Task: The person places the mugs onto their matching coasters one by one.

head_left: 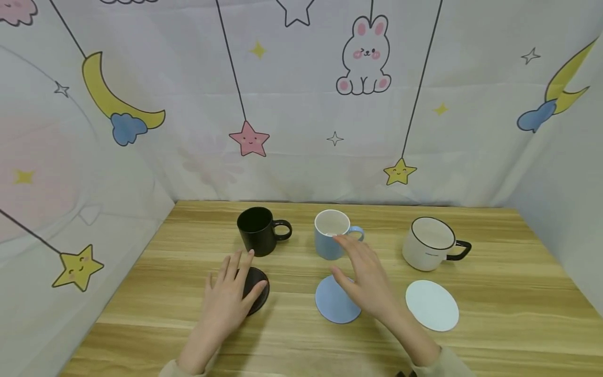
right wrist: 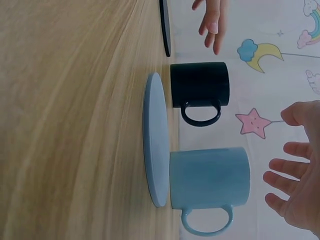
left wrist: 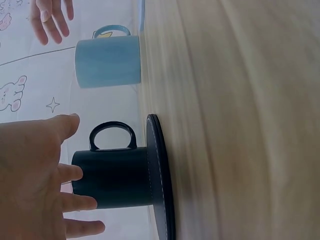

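Evidently, three mugs stand upright in a row across the far part of the wooden table (head_left: 292, 335): a black mug (head_left: 258, 238) at left, a blue mug (head_left: 328, 245) in the middle and a white mug (head_left: 421, 254) at right. On the near side of each lies a flat round coaster: the black coaster (head_left: 256, 277), the blue coaster (head_left: 335, 303) and the white coaster (head_left: 432, 306). The placement suggests pairing by color; all handles (head_left: 454, 257) face right, probably for uniform access. The left hand (head_left: 228, 293) is spread wide, holds nothing, and is raised over the black coaster. The right hand (head_left: 367, 280) is likewise unloaded, fingers extended and thumb apart, raised near the blue mug and the blue coaster. Note the clearances: each mug stands well apart from its neighbor, so lateral approach appears unobstructed. Each coaster lies near its mug, leaving little margin between them. The fabric backdrop (head_left: 301, 78) bounds the table's far edge, limiting movement beyond the mugs; the near side offers more working room.
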The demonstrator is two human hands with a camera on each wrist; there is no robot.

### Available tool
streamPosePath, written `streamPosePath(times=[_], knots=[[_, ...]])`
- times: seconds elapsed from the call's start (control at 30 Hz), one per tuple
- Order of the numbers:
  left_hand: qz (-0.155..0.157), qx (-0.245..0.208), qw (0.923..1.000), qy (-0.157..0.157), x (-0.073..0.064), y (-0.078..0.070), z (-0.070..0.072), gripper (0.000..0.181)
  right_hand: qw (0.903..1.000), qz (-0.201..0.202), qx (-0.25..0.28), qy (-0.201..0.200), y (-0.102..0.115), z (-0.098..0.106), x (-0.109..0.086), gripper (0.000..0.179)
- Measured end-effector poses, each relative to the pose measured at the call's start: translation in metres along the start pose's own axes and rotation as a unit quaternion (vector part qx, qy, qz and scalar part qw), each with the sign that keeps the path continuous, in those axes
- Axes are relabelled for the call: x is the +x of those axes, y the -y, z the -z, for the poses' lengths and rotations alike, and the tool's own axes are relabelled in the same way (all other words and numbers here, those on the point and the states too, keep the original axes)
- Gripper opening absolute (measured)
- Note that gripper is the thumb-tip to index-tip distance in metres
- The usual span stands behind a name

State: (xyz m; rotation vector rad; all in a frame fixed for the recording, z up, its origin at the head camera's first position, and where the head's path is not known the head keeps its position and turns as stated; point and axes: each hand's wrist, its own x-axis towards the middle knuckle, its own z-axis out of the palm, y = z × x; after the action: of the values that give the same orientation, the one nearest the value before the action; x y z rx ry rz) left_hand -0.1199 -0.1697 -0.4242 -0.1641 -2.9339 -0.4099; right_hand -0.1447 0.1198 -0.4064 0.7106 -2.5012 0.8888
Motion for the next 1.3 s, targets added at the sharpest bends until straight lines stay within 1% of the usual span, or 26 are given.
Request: streamPosePath(times=[0.1,0.27,0.7,0.93,1.07,1.17,1.3], knots=[[0.007,-0.003,0.9999,0.008,0.000,0.002,0.001,0.070,1.0000,0.002,0.008,0.000,0.001,-0.002,0.002,0.058],[0.017,-0.004,0.9994,0.029,-0.002,0.007,0.003,0.071,0.9996,-0.001,0.027,0.005,0.003,-0.004,0.006,0.056],[0.024,-0.002,0.9986,0.046,-0.007,0.020,0.008,0.071,0.9979,-0.026,0.049,0.032,0.006,-0.012,0.014,0.054],[0.026,-0.005,0.9971,0.071,-0.009,0.024,0.010,0.074,0.9975,-0.023,0.062,0.025,0.008,-0.015,0.018,0.053],[0.028,-0.007,0.9964,0.079,-0.011,0.025,0.010,0.075,0.9971,-0.017,0.072,0.018,0.009,-0.017,0.021,0.051],[0.031,-0.010,0.9959,0.084,-0.011,0.028,0.010,0.076,0.9968,-0.017,0.076,0.017,0.010,-0.019,0.024,0.050],[0.037,-0.014,0.9948,0.094,-0.012,0.032,0.011,0.078,0.9960,-0.023,0.083,0.027,0.011,-0.021,0.027,0.050]])
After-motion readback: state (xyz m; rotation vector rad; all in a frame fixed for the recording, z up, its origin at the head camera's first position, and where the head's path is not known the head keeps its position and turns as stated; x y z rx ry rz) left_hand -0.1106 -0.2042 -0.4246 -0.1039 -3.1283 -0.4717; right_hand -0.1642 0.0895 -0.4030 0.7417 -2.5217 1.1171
